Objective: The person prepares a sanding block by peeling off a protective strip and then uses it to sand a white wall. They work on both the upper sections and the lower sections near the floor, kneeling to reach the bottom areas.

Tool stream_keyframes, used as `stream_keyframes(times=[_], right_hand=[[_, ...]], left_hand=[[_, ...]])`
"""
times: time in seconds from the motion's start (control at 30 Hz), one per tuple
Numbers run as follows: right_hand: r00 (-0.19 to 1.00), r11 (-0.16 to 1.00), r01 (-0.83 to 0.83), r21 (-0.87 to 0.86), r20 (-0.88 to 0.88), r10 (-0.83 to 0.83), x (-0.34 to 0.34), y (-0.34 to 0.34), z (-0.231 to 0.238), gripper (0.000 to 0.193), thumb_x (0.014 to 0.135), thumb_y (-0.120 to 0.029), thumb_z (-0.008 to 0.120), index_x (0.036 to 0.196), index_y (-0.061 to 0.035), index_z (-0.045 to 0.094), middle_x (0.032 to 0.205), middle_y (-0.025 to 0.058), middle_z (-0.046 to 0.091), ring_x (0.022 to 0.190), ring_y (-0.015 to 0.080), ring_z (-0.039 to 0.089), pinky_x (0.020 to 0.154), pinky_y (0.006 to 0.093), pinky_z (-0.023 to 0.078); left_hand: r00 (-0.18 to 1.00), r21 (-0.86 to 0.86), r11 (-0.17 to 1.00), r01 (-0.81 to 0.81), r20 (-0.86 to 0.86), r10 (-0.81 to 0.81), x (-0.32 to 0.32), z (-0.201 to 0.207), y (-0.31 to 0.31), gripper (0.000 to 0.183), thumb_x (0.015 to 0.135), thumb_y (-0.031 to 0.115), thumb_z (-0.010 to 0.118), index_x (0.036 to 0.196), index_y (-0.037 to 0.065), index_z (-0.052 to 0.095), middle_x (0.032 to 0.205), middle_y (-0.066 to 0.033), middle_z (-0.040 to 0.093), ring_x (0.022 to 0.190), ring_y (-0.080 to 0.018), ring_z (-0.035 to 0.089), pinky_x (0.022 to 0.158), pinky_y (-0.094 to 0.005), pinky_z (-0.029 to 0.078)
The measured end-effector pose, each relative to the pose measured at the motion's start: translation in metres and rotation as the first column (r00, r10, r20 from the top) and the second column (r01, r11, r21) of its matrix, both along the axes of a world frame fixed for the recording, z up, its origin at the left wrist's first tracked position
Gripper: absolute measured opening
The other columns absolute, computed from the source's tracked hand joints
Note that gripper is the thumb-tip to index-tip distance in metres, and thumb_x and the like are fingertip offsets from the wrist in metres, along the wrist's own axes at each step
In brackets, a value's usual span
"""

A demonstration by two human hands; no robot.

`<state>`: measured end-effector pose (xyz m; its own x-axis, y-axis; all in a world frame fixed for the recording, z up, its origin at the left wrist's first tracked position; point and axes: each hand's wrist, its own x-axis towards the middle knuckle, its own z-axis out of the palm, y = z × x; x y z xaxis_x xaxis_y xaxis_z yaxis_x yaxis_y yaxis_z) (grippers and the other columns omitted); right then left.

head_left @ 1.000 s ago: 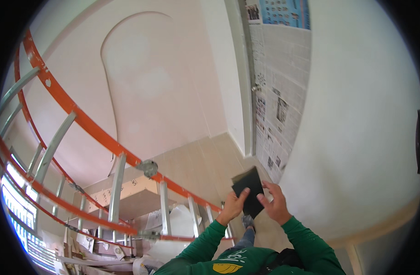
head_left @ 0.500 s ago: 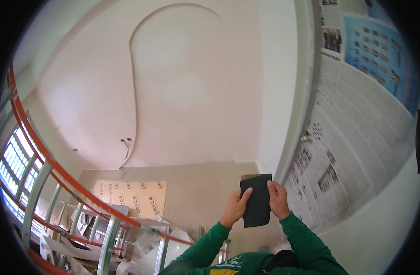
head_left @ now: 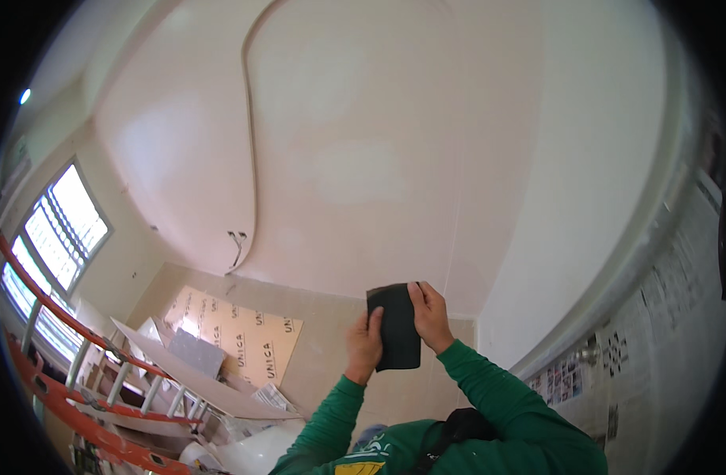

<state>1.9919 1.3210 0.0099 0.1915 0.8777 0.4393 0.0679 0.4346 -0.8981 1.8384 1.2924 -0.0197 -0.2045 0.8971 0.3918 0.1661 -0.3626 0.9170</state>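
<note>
A folded sheet of dark sandpaper (head_left: 399, 332) is held upright in front of my body. My left hand (head_left: 365, 346) grips its left edge, with the thumb lying on the near face. On the opposite side my right hand (head_left: 432, 318) pinches the upper right edge. The fingers behind the sheet are hidden. Both forearms are in green sleeves.
An orange-railed ladder (head_left: 105, 342) stands at the lower left, near a window (head_left: 66, 226). Printed tan board (head_left: 232, 332) lies on the floor. Ahead is a pale wall (head_left: 355, 166) with a curved groove. A newspaper-covered door (head_left: 656, 332) with a knob (head_left: 590, 354) is at right.
My view has turned left: more of the window shows and less of the papered door. Both hands still hold the sandpaper, and the right hand now sits higher on its edge.
</note>
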Motion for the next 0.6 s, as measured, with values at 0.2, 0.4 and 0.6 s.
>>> stream_keyframes(times=[0.2, 0.4, 0.6], right_hand=[[0.990, 0.988, -0.034, 0.149, 0.141, 0.013, -0.050, 0.143, 0.011, 0.044, 0.112, -0.030, 0.059, 0.078, -0.0025, 0.050, 0.062, 0.0003, 0.038, 0.061, 0.0086, 0.034, 0.053, 0.0318, 0.035], [0.967, 0.983, -0.005, 0.184, 0.250, -0.042, -0.104, 0.305, 0.011, 0.047, 0.112, -0.030, 0.057, 0.075, -0.0022, 0.052, 0.061, 0.0026, 0.039, 0.060, 0.0104, 0.035, 0.053, 0.0324, 0.035], [0.988, 0.995, 0.010, 0.101, 0.152, -0.025, -0.147, 0.448, 0.013, 0.049, 0.112, -0.033, 0.057, 0.075, -0.0018, 0.052, 0.062, 0.0021, 0.040, 0.061, 0.0101, 0.037, 0.054, 0.0331, 0.036]], left_hand=[[0.951, 0.065, 0.969, -0.237, -0.188, 0.245, -0.045, 0.012, 0.132, 0.041, 0.108, 0.030, 0.064, 0.083, -0.002, 0.063, 0.063, -0.0217, 0.052, 0.050, -0.0276, 0.046, 0.052, -0.0419, 0.040], [0.988, -0.003, 0.993, -0.121, 0.092, 0.121, -0.099, 0.006, 0.271, 0.038, 0.110, 0.027, 0.062, 0.084, -0.001, 0.066, 0.058, -0.0035, 0.049, 0.057, -0.0106, 0.043, 0.053, -0.0354, 0.039], [0.665, 0.055, 0.827, 0.560, 0.566, -0.488, -0.154, 0.034, 0.378, 0.041, 0.113, 0.033, 0.052, 0.137, 0.001, 0.058, 0.113, -0.0008, 0.064, 0.102, -0.0070, 0.056, 0.087, -0.0285, 0.049]])
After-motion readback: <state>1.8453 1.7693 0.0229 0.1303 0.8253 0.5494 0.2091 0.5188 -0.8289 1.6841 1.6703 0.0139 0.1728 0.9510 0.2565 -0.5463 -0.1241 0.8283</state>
